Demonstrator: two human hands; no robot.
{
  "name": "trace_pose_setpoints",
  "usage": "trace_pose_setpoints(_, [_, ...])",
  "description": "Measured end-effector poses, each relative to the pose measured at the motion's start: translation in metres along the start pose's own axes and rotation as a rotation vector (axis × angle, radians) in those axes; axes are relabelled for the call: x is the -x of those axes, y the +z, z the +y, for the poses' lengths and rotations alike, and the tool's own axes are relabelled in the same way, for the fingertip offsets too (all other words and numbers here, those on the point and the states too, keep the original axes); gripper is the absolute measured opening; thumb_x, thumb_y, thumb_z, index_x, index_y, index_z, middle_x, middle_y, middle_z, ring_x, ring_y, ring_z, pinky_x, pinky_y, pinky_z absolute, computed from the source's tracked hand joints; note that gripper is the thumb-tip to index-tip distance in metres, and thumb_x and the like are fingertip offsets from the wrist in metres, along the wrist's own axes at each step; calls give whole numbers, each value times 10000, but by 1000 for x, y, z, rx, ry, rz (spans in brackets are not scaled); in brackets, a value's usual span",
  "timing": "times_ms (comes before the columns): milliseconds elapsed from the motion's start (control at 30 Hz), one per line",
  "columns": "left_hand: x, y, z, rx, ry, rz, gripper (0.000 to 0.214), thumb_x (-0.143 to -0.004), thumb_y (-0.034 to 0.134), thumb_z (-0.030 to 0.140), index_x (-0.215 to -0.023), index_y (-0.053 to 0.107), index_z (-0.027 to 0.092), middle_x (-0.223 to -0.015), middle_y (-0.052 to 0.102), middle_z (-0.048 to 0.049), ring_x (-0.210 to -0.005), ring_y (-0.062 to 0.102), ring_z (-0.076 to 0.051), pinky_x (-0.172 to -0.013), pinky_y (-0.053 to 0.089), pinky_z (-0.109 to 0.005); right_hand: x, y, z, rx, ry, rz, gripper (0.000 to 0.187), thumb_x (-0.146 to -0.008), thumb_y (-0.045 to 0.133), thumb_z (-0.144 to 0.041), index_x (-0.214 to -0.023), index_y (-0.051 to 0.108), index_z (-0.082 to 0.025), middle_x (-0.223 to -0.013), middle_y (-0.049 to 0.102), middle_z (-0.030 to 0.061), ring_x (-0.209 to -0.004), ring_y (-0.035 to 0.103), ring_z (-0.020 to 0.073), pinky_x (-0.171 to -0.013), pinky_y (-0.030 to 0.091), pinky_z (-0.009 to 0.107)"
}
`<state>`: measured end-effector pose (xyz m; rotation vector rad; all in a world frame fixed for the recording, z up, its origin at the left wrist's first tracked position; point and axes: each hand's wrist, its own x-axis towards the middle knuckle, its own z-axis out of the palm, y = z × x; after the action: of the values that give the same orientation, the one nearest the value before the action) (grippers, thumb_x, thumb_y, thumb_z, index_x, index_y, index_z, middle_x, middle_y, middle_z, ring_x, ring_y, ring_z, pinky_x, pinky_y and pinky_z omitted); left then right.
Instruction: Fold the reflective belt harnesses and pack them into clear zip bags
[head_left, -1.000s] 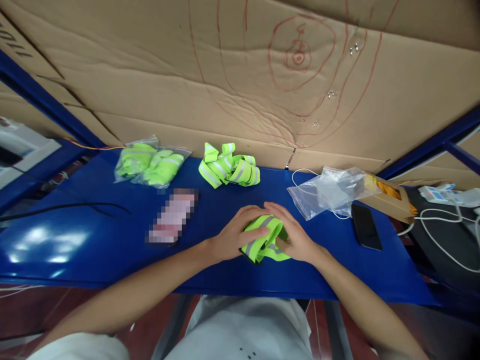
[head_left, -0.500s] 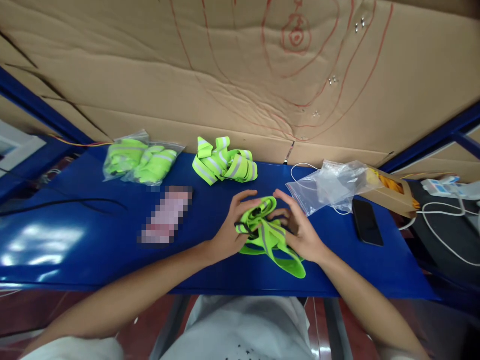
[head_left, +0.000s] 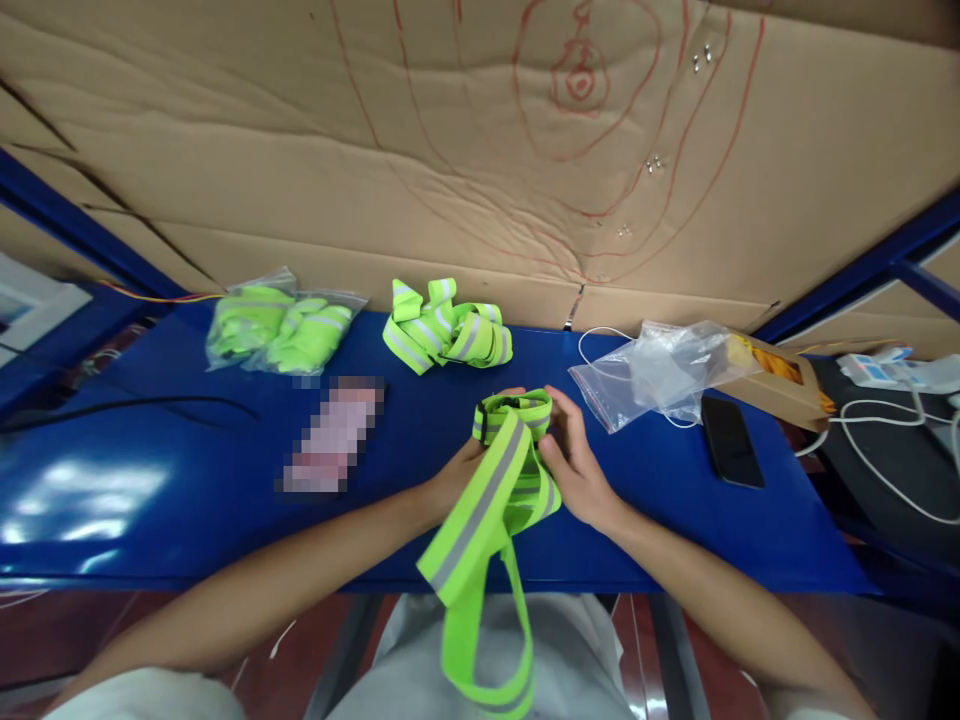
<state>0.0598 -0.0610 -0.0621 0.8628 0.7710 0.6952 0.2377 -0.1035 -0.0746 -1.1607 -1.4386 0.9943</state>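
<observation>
A neon-green strap with a grey reflective stripe point(head_left: 487, 500) is held up over the blue table point(head_left: 187, 480) between both hands. My left hand point(head_left: 454, 475) grips it from the left, mostly hidden behind the strap. My right hand point(head_left: 574, 465) pinches its upper loop from the right. A long loop of the strap hangs down toward my lap, past the table's front edge.
A loose pile of the same straps point(head_left: 446, 335) lies at the back. Two bagged straps point(head_left: 281, 330) sit back left. Empty clear bags point(head_left: 660, 370), a black phone point(head_left: 724, 440), a cardboard box point(head_left: 780, 385) and white cables point(head_left: 885, 450) are on the right. A cardboard wall point(head_left: 450, 150) stands behind.
The strap was bunched flat on the table under both hands. The hands have lifted it, and it has unrolled so that a long loop now hangs down.
</observation>
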Motion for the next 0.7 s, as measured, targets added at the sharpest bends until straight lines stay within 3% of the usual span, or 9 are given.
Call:
trace_pose_setpoints(100, [10, 3, -3, 76, -12, -15, 760, -691, 924, 573, -1346, 673, 283, -1136, 790, -23, -787, 733, -185, -684, 603, -268, 0, 4, 2, -91, 154, 54, 574, -1076, 401, -618, -1542, 396, -284, -1439, 640, 89, -1298, 651, 226, -1067, 580, 401])
trace_pose_setpoints(200, [9, 0, -1, 156, 14, 23, 791, -771, 876, 591, -1449, 597, 296, -1130, 796, -38, -736, 732, -169, -670, 607, -273, -3, -1, -1, -128, 131, 6, 498, -1019, 550, -624, -1384, 534, -287, -1330, 700, 72, -1150, 709, 225, -957, 621, 372])
trace_pose_setpoints(300, [4, -5, 2, 170, 47, 3, 826, -797, 859, 594, -1504, 545, 303, -1199, 785, -59, -886, 773, -220, -794, 638, -331, -5, -5, 1, -115, 55, -41, 514, -934, 703, -602, -1315, 582, -280, -1275, 718, 74, -1103, 721, 236, -976, 613, 397])
trace_pose_setpoints(400, [4, -7, 4, 79, 89, -54, 772, -838, 809, 619, -1496, 563, 297, -1273, 760, -76, -1117, 750, -280, -972, 619, -404, -4, -4, 6, -48, 59, -84, 583, -930, 723, -568, -1411, 550, -288, -1314, 706, 81, -1155, 712, 255, -1037, 588, 438])
trace_pose_setpoints(533, [8, -6, 8, -174, 222, -84, 755, -879, 725, 679, -1504, 564, 288, -1269, 753, -79, -1335, 638, -291, -1229, 440, -435, -2, -2, 6, -46, 34, -115, 592, -937, 726, -532, -1456, 568, -295, -1368, 690, 81, -1246, 678, 277, -1089, 559, 444])
trace_pose_setpoints(633, [5, -11, 15, -198, 230, -188, 793, -901, 725, 640, -1571, 475, 297, -1334, 711, -91, -1353, 617, -298, -1234, 423, -446, -3, -8, -1, -44, -31, -82, 486, -961, 706, -488, -1394, 629, -282, -1342, 709, 75, -1183, 708, 273, -1032, 585, 421])
trace_pose_setpoints(700, [-1, -21, 24, -152, 179, -281, 901, -853, 835, 496, -1612, 376, 339, -1413, 652, -97, -1311, 638, -296, -1147, 497, -443, -4, -16, -5, 59, -80, -28, 426, -974, 694, -456, -1355, 651, -270, -1258, 747, 73, -1038, 743, 254, -903, 621, 385])
